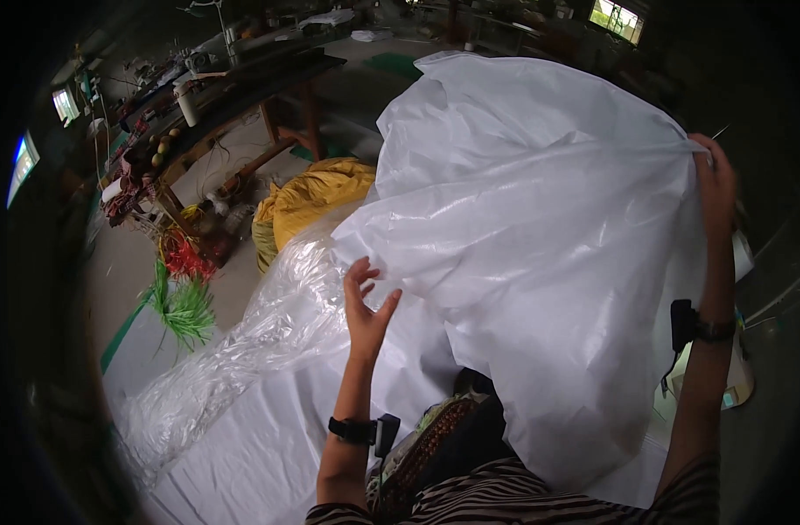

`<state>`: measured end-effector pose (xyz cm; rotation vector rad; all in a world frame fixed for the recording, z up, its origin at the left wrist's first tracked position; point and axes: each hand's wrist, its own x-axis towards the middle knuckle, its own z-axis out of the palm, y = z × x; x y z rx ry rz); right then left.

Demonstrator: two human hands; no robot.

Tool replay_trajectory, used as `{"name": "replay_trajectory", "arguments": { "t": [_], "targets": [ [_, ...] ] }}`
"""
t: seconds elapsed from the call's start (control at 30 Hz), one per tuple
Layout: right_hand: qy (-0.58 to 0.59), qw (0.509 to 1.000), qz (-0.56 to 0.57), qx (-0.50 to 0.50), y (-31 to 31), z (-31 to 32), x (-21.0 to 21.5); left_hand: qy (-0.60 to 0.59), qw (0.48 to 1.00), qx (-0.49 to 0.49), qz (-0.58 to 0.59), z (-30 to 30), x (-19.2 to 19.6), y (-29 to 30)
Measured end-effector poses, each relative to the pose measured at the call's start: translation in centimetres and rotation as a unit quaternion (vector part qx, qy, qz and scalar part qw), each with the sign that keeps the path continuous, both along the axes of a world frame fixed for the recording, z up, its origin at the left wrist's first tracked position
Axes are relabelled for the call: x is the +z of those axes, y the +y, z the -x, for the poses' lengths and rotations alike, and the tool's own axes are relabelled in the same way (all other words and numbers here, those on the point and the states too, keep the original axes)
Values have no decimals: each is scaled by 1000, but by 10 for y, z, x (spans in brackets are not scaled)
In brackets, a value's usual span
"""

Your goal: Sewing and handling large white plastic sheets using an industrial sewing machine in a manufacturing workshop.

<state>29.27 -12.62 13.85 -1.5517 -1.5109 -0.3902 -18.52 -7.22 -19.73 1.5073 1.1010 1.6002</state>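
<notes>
A large white plastic sheet [540, 201] billows in front of me, its far part raised and its lower part hanging over my lap. My right hand [717, 179] is closed on the sheet's edge at the upper right. Beside the sheet's left edge, my left hand [369, 306] is raised with thumb and fingers apart, holding nothing. Clear crinkled plastic film [268, 324] lies in a heap to the left of that hand. More smooth white sheeting [268, 437] spreads below it toward the lower left.
A yellow fabric bundle [317, 197] rests behind the clear film. Green plastic strands [185, 311] and red strands [185, 255] lie on the floor at left. Past them stands a dark wooden table [251, 87] with a white bottle [186, 105]. At right, a pale machine part [737, 376] shows behind my forearm.
</notes>
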Motion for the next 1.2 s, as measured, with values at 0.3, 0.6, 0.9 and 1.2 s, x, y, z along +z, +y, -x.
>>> {"name": "replay_trajectory", "arguments": {
  "t": [0.3, 0.6, 0.9, 1.2],
  "targets": [
    [-96, 995, -28, 5, 69, -40, 59, 114, 924, -69, 359, -91, -210, -45],
    [-120, 991, 0, -61, 90, -97, 82, -547, 591, -237, 544, -162, -229, -101],
    [-153, 975, 158, 38, -101, 111, 6, -570, 784, -40, 245, -12, -85, -68],
    [-293, 894, 336, 31, -94, 118, -185, -491, 851, 130, 133, 74, -34, -33]
  ]
}}
